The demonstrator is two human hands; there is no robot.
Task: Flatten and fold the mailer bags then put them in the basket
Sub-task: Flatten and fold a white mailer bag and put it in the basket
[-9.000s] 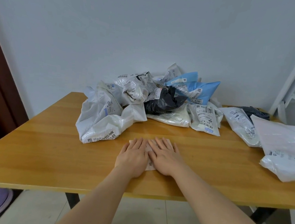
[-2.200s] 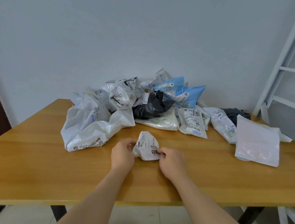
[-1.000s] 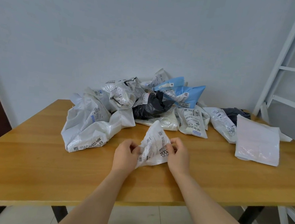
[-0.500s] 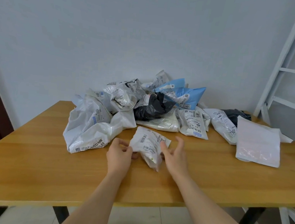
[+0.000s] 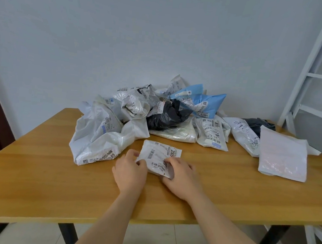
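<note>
— Lying where, the small white mailer bag (image 5: 160, 158)?
— Front of the counter (image 5: 35, 169), before the bag pile (image 5: 147, 116).
— Hands?
— Left hand (image 5: 130, 169) and right hand (image 5: 180, 176) both pinch its near edge.

Small mailer bag (image 5: 160, 157) (two-handed grip)

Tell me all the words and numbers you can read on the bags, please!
"2005" on the small white mailer that the left hand and right hand pinch.
"3011" on the white mailer behind it.
"2801" on the blue mailer.
"69" on the big white mailer to the left; its other digits are unclear.
The barcodes and small print on every label are too small to read.
</note>
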